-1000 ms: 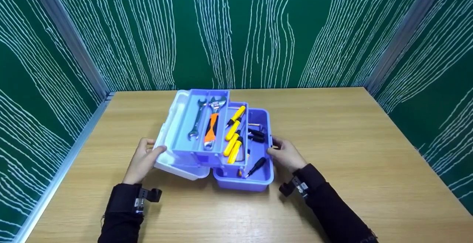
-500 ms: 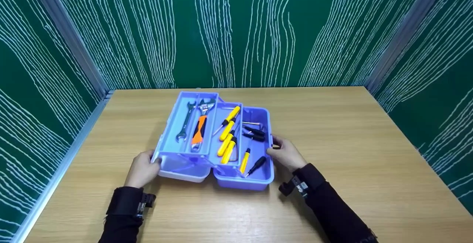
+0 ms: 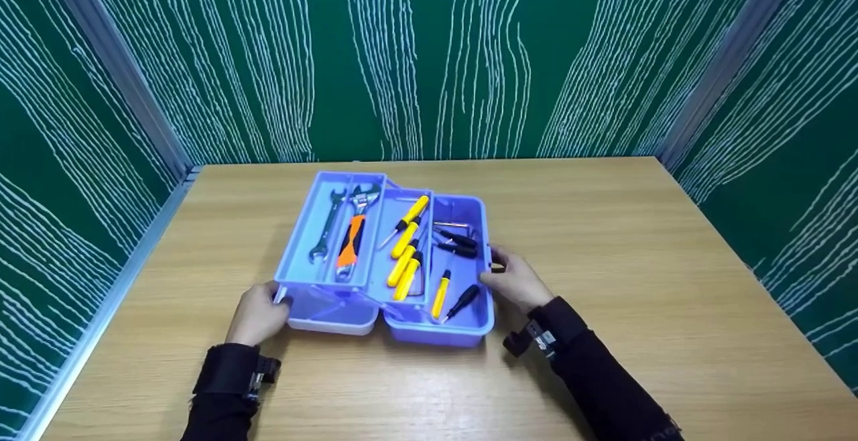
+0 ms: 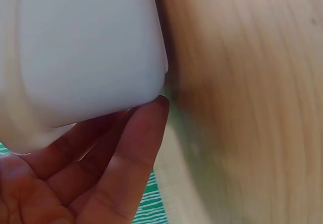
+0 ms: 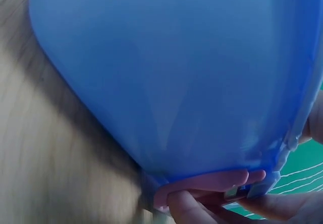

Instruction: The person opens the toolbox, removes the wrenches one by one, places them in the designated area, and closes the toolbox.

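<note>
A blue plastic toolbox [image 3: 442,320] sits open on the table — its tiered trays [image 3: 328,233] fanned out leftward, white lid [image 3: 332,317] lying underneath.

Staged recording booth: green patterned panels [image 3: 429,59] enclosing wooden table [image 3: 637,280].

Open tabletop [image 3: 637,280] is left to the right, front and behind, while the middle is taken up by the spread toolbox [image 3: 442,324] with tools laid in its trays, and walls [image 3: 429,59] close three sides.
</note>
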`<state>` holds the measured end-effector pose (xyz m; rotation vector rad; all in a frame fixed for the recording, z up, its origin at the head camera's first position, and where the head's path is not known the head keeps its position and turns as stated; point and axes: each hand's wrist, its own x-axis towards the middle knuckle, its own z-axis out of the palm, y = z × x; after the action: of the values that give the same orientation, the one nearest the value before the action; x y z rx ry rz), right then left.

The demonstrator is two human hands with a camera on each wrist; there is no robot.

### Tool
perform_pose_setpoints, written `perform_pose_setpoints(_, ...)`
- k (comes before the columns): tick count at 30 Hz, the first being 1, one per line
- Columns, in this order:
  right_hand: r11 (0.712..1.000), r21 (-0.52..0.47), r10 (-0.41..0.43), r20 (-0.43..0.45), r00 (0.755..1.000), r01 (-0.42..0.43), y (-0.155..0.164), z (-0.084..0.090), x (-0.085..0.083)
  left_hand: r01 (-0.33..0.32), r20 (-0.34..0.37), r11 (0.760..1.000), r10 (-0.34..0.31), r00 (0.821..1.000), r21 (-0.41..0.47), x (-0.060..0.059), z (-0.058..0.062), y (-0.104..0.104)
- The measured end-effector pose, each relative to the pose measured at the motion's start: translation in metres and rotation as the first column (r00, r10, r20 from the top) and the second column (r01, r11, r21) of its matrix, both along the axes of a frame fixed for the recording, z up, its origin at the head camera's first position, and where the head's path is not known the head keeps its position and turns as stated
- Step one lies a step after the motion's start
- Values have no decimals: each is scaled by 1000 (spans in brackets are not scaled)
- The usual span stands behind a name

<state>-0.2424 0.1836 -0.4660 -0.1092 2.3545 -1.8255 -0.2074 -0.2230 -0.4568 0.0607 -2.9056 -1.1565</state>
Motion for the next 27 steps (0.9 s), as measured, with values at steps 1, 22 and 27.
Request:
perform_pose_setpoints(1,1000,4,6,-4,1000,-6,0,0,0,2,-2,1000,-2,1000,-3,0,-1,0)
perform_pose_setpoints(22,995,96,-30,-78,996,37,-2,-1,5,-79,-177,991,98,979,111,-1,62,-4)
perform_pose_setpoints(27,992,111,-49,-74,996,57,-2,1,7,-33,-251,997,51,967,75,-12,103,12)
